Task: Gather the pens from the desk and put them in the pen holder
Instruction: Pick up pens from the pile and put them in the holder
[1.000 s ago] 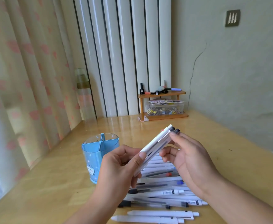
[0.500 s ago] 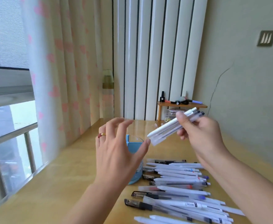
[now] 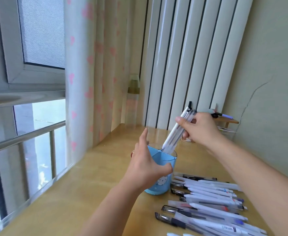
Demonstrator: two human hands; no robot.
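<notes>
The left hand (image 3: 144, 169) holds the round blue plastic pen holder (image 3: 163, 174) steady with spread fingers, so the right hand (image 3: 199, 128), gripping a bunch of white pens (image 3: 175, 133), can slide them in.

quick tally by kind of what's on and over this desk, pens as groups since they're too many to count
pen holder: 1
bunch of pens in the right hand: 1
spread of loose pens on the desk: 1
small wooden shelf: 1
total: 4
</notes>
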